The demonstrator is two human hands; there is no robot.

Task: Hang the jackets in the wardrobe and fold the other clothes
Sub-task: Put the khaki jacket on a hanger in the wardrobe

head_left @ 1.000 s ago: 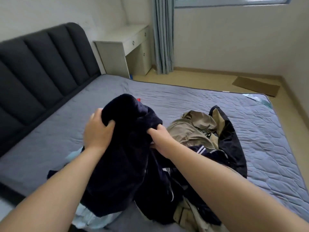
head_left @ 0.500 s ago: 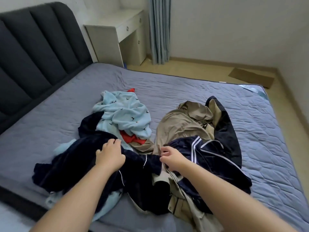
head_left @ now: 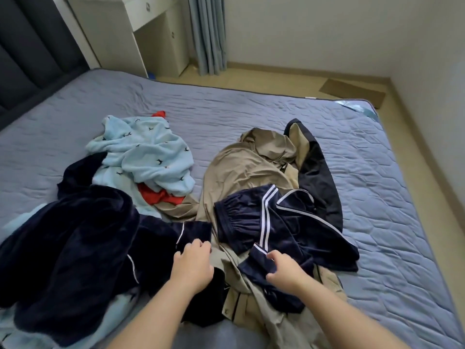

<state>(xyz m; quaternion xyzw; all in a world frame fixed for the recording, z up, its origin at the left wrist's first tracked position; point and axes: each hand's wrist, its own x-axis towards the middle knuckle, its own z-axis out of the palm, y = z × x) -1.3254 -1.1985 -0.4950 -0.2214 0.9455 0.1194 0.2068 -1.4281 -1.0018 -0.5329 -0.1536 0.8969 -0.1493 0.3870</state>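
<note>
Bed carried all the clothes. Navy velvet garment sprawled at your left. Tan jacket lay centre, with the striped navy garment across it and the light blue garment behind. Your right hand pinched the striped cuff. Your left hand curled at the velvet hem, grip unclear.

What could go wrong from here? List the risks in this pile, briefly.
1. The right hand grips the navy striped garment by one cuff; it lies on the tan jacket, so pulling may drag that along.
2. The dark navy fleece lies at the near edge of the bed and could slip off.
3. The red garment, mostly buried under the light blue garment, may be overlooked.
</note>
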